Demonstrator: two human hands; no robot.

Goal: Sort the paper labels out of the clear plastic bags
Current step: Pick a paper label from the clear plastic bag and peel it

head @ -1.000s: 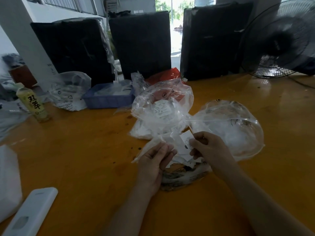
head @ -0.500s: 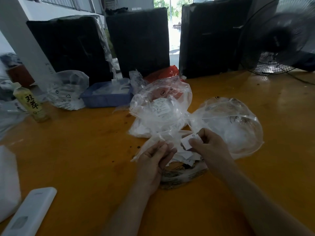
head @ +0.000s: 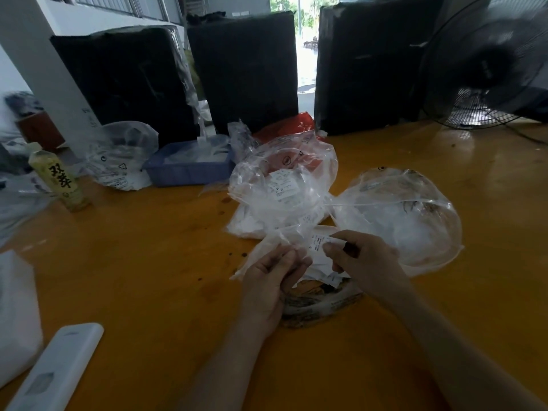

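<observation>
My right hand (head: 363, 261) pinches a small white paper label (head: 319, 242) between thumb and fingers, just above the yellow table. My left hand (head: 271, 272) pinches the edge of a thin clear plastic bag (head: 268, 247) right beside it. Under both hands lies a little heap of loose white labels (head: 324, 271) on a printed wrapper (head: 320, 304). Behind the hands sits a crumpled clear bag with labels inside (head: 283, 188). To the right rests a puffed clear bag (head: 400, 215).
A blue tray (head: 186, 170) holding plastic stands at the back left, with a clear bag (head: 118, 161) and a drink bottle (head: 60, 179) further left. Black wrapped blocks (head: 243, 69) and a fan (head: 489, 63) line the far edge. A white device (head: 56, 369) lies near left.
My right hand has turned the label over and lowered it toward my left hand. The left hand kept its hold on the clear bag.
</observation>
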